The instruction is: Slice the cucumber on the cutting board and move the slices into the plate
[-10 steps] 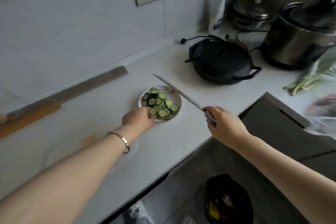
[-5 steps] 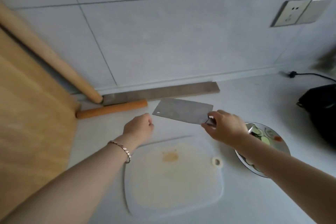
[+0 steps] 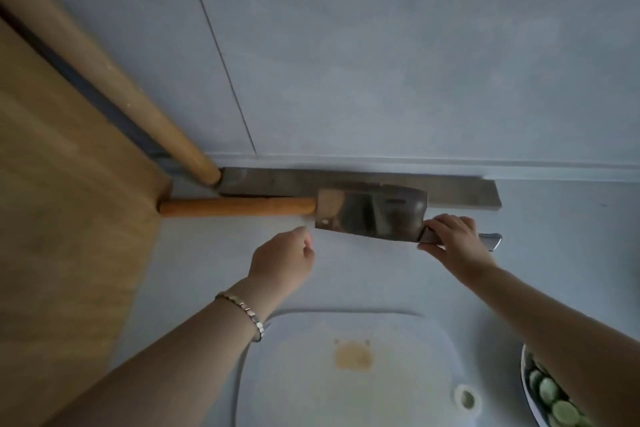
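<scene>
- Head view: R hand point(image 3: 453, 243) at 1 o'clock from the cutting board point(image 3: 346, 381), fingers wrapped round the handle of a cleaver point(image 3: 374, 215). Blade points to 9 o'clock, broad side up.
- L hand point(image 3: 282, 262) at 11 o'clock from the cutting board, fingers loosely curled, holding nothing; bracelet point(image 3: 242, 308) on wrist.
- Cutting board lies on the counter point(image 3: 363, 277) at 6 o'clock of frame, brown stain mid-surface.
- Plate point(image 3: 527, 388) at 3 o'clock of the cutting board, partly hidden by R forearm & frame edge; cucumber slices point(image 3: 549, 390) lie in it.
- Blade tip overlaps the end of a wooden rod point(image 3: 239, 206) & a long metal strip point(image 3: 467, 194) along the wall.
- Wooden board point(image 3: 69, 218) at 9 o'clock.
</scene>
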Tool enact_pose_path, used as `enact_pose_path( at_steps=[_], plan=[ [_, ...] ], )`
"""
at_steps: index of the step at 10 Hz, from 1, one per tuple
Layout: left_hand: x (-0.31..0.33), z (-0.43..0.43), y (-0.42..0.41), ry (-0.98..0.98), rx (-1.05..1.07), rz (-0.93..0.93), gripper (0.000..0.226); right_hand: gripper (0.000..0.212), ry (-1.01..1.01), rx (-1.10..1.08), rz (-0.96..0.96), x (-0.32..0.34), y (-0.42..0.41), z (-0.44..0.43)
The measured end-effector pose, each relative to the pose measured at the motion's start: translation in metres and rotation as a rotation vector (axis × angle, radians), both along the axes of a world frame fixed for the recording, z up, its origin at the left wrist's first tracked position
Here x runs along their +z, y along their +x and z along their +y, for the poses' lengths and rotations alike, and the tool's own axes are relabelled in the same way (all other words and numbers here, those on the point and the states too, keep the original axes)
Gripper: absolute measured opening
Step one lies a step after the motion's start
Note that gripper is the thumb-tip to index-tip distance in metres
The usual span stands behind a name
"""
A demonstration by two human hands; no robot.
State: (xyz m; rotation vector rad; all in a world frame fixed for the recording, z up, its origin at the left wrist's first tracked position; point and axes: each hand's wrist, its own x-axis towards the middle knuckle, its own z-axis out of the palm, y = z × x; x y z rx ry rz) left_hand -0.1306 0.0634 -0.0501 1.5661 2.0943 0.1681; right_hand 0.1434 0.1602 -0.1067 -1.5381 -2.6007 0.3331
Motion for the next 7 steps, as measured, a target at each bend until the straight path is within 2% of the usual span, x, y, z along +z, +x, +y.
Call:
enact_pose_path(
  at_steps=[2,4,7],
  plan=[
    [-0.004,0.007,0.003,-0.026,-0.014,0.003,0.018,0.041,-0.123,-0.053,0.065,-0.03,0.001,0.019],
    [0.001,0.01,0.002,0.013,-0.05,0.001,0.02,0.031,-0.143,-0.206,0.103,-0.038,0.01,0.018],
    [0.009,0.011,0.001,-0.149,-0.063,0.061,0.019,0.035,-0.144,-0.288,-0.147,0.003,-0.03,0.011]
  ],
)
